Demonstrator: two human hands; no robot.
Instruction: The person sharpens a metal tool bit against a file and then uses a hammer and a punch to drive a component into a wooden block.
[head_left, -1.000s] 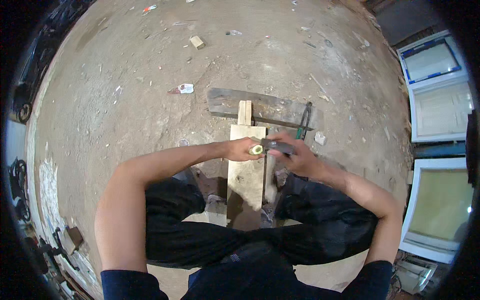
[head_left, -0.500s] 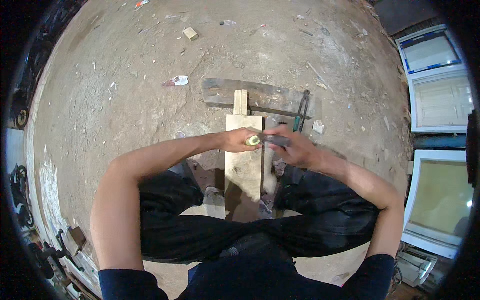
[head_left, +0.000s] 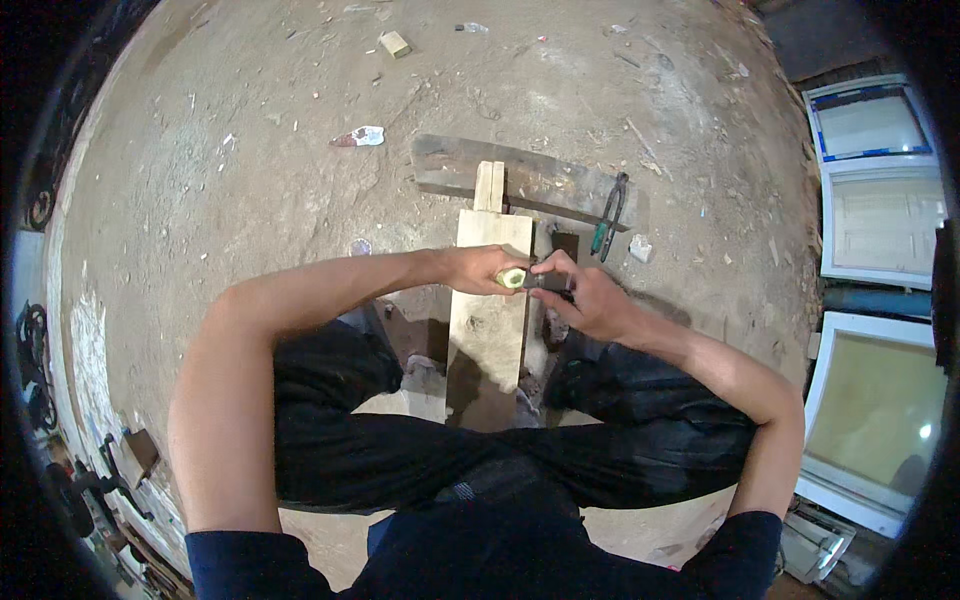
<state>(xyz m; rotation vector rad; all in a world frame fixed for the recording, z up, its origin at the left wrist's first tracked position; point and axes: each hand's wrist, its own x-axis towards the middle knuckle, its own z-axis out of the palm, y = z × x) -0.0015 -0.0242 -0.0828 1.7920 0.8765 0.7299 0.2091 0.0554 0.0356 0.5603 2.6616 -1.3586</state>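
Note:
Over a pale wooden board (head_left: 487, 335) lying lengthwise between my legs, my left hand (head_left: 475, 270) is closed round a tool with a round yellow-green handle end (head_left: 513, 277). That end points up at me; the tool's lower part is hidden under the hand. From the right, my right hand (head_left: 600, 305) grips a dark, block-shaped piece (head_left: 546, 282) between thumb and fingers. The dark piece lies right beside the handle end; whether they touch, I cannot tell. Two narrow wooden strips (head_left: 489, 187) extend past the board's far end.
A weathered grey plank (head_left: 450, 165) lies crosswise beyond the board. Beside its right end rests a long-handled tool with green on it (head_left: 609, 215), near a white lump (head_left: 641, 248). A small wood block (head_left: 395, 44) sits farther off. White-framed panels (head_left: 875, 400) line the right.
My view has shifted slightly. The right hand, blurred before, is now steadier, and its dark piece shows less length beside the handle end. My left hand keeps its grip.

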